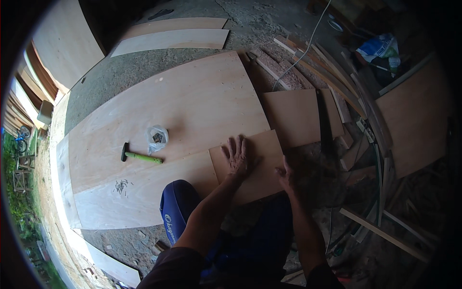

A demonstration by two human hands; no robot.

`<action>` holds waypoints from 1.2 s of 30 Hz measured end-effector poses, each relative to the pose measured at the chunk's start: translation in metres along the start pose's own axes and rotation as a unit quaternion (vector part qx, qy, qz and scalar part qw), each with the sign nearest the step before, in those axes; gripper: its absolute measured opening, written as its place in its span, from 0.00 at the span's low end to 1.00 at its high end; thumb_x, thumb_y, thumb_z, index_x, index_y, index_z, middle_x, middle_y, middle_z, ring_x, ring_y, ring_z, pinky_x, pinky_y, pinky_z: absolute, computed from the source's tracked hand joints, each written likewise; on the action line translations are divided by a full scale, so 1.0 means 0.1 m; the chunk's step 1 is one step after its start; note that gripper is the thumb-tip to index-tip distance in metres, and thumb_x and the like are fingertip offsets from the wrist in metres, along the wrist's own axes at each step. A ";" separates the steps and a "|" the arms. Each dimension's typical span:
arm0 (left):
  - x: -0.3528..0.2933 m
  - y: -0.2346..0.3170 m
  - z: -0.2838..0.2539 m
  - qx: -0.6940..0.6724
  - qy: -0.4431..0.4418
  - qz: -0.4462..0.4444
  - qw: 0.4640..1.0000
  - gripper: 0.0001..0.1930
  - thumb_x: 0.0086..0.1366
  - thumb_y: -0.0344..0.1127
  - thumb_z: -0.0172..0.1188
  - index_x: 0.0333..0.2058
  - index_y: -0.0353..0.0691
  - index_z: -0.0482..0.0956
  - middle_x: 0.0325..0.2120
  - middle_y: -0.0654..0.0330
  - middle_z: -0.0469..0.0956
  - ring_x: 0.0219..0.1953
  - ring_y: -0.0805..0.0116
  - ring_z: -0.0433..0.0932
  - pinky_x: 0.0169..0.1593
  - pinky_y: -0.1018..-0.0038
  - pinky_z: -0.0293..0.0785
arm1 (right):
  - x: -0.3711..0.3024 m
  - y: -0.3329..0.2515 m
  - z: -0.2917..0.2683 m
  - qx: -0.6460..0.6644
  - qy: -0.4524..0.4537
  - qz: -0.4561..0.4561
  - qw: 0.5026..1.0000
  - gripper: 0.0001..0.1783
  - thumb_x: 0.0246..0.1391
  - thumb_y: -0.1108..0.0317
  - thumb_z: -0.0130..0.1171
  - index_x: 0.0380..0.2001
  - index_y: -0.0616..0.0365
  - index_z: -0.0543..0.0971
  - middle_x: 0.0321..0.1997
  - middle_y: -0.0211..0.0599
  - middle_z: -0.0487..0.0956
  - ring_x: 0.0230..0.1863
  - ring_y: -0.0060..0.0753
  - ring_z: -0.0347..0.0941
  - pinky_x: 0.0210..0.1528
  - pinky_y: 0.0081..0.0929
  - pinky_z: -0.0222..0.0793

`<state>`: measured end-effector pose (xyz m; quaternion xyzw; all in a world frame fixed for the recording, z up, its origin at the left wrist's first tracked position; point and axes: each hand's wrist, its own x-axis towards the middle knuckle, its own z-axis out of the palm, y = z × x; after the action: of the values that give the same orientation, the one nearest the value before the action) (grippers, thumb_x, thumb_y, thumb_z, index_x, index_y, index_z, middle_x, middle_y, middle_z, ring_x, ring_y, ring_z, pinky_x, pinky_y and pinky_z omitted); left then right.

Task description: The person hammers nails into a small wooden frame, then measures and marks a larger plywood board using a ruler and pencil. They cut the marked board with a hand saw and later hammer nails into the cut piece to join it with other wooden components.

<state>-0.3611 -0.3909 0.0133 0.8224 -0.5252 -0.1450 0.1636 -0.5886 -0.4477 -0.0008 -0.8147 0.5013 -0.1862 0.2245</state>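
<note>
My left hand [236, 159] lies flat on a small plywood piece [263, 144], its fingers spread. The piece rests partly over the near right part of a large plywood sheet [192, 91]. At the small piece's right edge is my right hand [287, 177], thumb toward the board and the other fingers partly hidden; it seems to grip that edge. Left of my hands, a hammer [144, 157] with a green handle lies on the sheet. Beside it stands an open clear plastic bag [161, 131] with small metal pieces inside. Loose nails [121, 186] are scattered nearer the left.
A handsaw [325, 125] lies across another board [293, 115] at the right. Wooden strips [317, 67] and a pale cable [313, 38] are beyond it. Long plywood strips [173, 39] rest on the floor at the far side. My knee [179, 202] is against the sheet's near edge.
</note>
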 end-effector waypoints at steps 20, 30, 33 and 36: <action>0.17 0.29 0.07 0.084 -0.122 0.080 0.986 0.33 0.74 0.51 0.44 0.74 0.62 0.48 0.76 0.49 0.39 0.75 0.32 0.29 0.68 0.29 0.23 | -0.69 1.01 -0.50 0.305 0.049 0.225 0.924 0.29 0.66 0.67 0.58 0.69 0.50 0.67 0.25 0.28 0.64 0.28 0.21 0.61 0.41 0.20 0.69; 0.17 0.63 -0.05 0.120 -0.203 0.067 0.969 0.62 0.47 0.70 0.72 0.73 0.60 0.45 0.75 0.49 0.38 0.73 0.29 0.36 0.62 0.24 0.51 | -2.40 0.90 -0.93 0.220 0.093 0.363 0.901 0.19 0.64 0.69 0.56 0.57 0.60 0.78 0.33 0.44 0.81 0.34 0.30 0.77 0.43 0.30 0.75; 0.13 0.60 -0.01 0.108 -0.212 0.072 0.969 0.60 0.49 0.68 0.71 0.74 0.58 0.44 0.75 0.50 0.40 0.73 0.28 0.40 0.62 0.27 0.55 | -3.02 0.90 -1.16 0.142 0.035 0.380 0.913 0.14 0.59 0.69 0.58 0.47 0.58 0.83 0.37 0.48 0.83 0.41 0.43 0.82 0.43 0.39 0.78; 0.16 0.50 0.08 0.110 -0.218 0.066 0.967 0.62 0.49 0.68 0.71 0.74 0.59 0.41 0.76 0.50 0.36 0.74 0.28 0.34 0.64 0.27 0.53 | -3.19 0.67 -1.28 -0.020 -0.213 0.421 0.882 0.09 0.51 0.70 0.61 0.36 0.56 0.84 0.37 0.48 0.84 0.43 0.52 0.82 0.44 0.45 0.78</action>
<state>-0.3988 -0.4265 0.0264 0.7474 -0.6138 -0.2515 -0.0369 -0.8414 -0.2102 0.0437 -0.5515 0.7407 0.1134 0.3667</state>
